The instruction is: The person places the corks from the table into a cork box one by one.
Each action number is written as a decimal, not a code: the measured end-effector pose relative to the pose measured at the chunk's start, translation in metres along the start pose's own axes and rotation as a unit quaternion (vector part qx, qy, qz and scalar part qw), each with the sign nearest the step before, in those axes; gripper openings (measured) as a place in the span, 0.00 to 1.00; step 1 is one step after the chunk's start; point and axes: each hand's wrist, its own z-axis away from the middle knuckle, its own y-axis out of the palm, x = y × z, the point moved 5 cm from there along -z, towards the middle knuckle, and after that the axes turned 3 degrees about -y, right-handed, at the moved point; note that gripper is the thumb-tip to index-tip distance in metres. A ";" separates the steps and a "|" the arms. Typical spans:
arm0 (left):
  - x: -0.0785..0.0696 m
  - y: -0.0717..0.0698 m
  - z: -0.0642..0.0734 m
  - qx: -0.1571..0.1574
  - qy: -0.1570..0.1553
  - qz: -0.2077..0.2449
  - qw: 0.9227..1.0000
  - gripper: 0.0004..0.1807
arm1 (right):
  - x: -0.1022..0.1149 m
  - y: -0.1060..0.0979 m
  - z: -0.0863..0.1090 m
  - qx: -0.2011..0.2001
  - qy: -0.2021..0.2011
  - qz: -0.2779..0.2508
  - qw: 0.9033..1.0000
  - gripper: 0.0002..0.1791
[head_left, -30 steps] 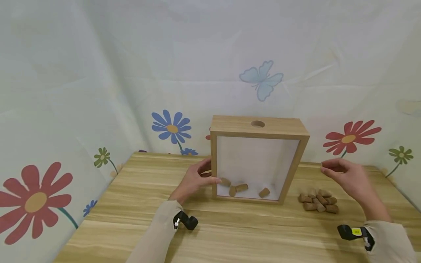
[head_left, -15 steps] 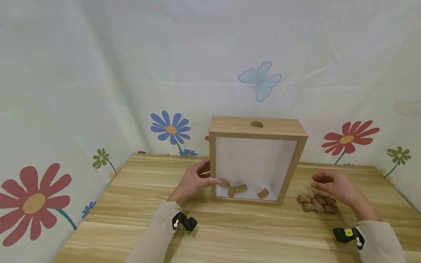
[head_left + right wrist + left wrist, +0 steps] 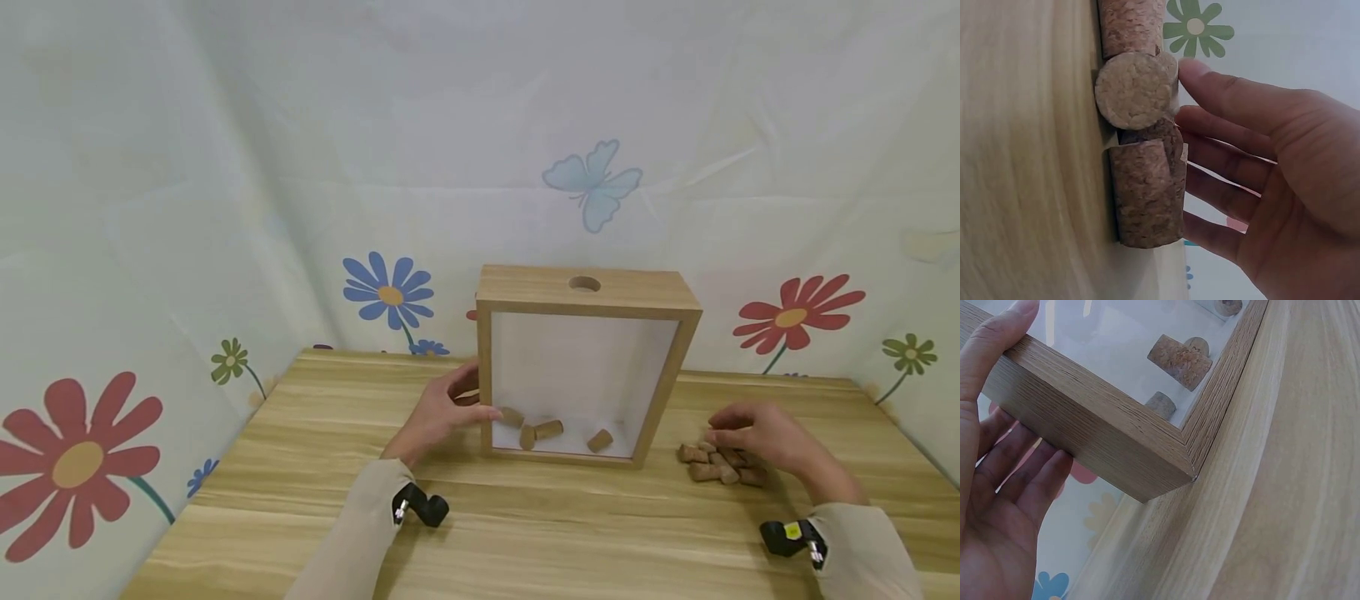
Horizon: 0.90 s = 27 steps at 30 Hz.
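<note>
A wooden shadow box (image 3: 588,292) with a clear front and a round hole (image 3: 585,284) in its top stands on the table. Several corks (image 3: 549,429) lie inside along its bottom. My left hand (image 3: 438,412) grips the box's left side, the thumb (image 3: 997,337) over the front frame and the fingers against the side and back. To the right of the box is a small pile of corks (image 3: 705,472). My right hand (image 3: 772,433) is at the back of this pile; in the right wrist view, its thumb and index finger pinch a cork (image 3: 1171,72) partly hidden behind another.
The wood-grain table (image 3: 570,533) reaches back to a white curtain (image 3: 450,125) printed with flowers and a butterfly. A black wrist camera (image 3: 423,506) sits on the left sleeve, another (image 3: 787,537) on the right.
My right hand has come down and left from above the pile to the corks, its fingertips closing on one. My left hand and the box stay in place.
</note>
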 end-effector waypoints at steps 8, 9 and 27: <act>0.000 0.000 0.000 -0.002 -0.003 -0.001 1.000 0.44 | 0.008 0.002 -0.001 -0.008 -0.023 0.016 1.000 0.11; 0.000 0.000 0.000 -0.002 -0.003 -0.003 1.000 0.44 | 0.009 0.002 -0.001 -0.011 -0.022 0.015 1.000 0.09; 0.003 0.000 -0.002 0.000 0.007 -0.011 1.000 0.43 | 0.019 -0.003 -0.002 -0.058 -0.018 -0.016 0.998 0.06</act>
